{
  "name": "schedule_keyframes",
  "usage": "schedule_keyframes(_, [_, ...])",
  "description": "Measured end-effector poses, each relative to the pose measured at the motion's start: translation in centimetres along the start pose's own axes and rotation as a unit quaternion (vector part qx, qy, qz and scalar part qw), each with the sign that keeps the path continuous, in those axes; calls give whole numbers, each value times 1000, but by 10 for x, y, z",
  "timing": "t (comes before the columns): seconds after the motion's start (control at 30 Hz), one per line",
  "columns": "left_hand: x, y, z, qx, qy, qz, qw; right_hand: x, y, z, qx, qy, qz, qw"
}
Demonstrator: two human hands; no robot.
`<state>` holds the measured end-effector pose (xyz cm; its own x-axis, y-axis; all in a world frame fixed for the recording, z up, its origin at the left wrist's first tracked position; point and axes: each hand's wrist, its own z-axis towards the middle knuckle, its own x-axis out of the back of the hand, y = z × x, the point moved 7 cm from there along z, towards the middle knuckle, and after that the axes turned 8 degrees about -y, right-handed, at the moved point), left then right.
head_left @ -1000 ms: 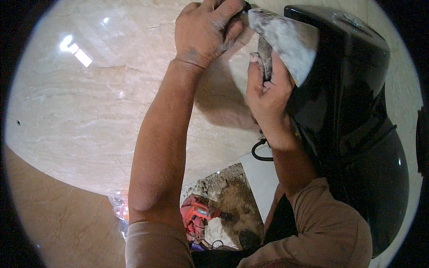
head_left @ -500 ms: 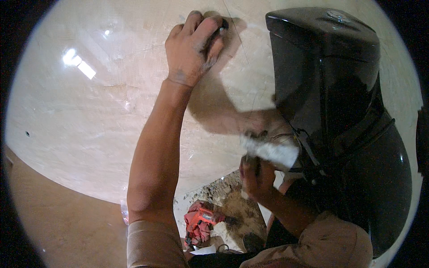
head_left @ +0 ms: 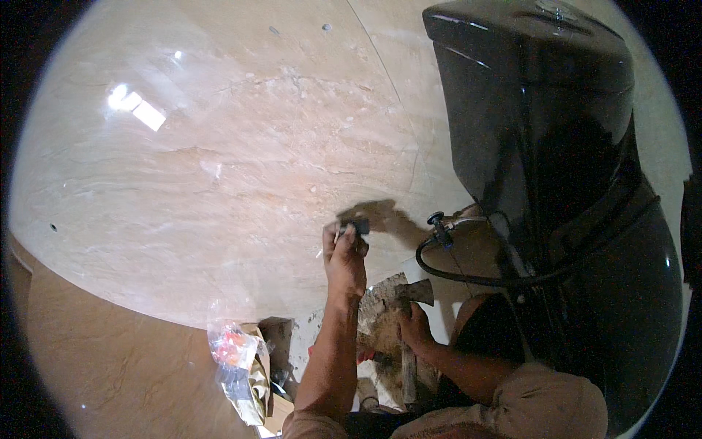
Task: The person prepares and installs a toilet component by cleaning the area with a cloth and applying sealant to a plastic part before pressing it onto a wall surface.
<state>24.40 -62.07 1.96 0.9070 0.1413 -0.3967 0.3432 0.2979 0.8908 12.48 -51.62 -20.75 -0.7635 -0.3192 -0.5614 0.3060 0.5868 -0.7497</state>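
Note:
My left hand (head_left: 346,267) is closed, its fingers pinching a small dark block-shaped piece (head_left: 357,226) in front of the beige marbled wall (head_left: 241,175). What exactly the piece is cannot be made out. Lower and to the right, my right hand (head_left: 417,328) grips a hatchet by the handle (head_left: 409,377) just under its head. The hatchet's dark head (head_left: 417,292) points up, with its flared edge to the right. Two small marks or holes, one a round hole (head_left: 327,27), show high on the wall.
At the right stands a glossy black toilet (head_left: 486,110). A black hose (head_left: 479,278) loops from a valve (head_left: 439,228) beside it. Below left lie a clear plastic bag (head_left: 232,347) and cardboard. A red tool (head_left: 365,353) is mostly hidden behind my left forearm.
My left hand has come down from high on the wall, uncovering the hole there. The hatchet, raised and blurred before, is now lower in my right hand. The hose and valve show more plainly.

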Motion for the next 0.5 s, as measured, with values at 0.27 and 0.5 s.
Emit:
schedule_keyframes(0.27, [80, -102, -106, 202, 45, -278, 938, 63, 28, 36, 0, 198, -241, 950])
schedule_keyframes(0.5, [84, -90, -146, 228, 79, -282, 929, 107, 68, 86, 35, 356, -410, 839])
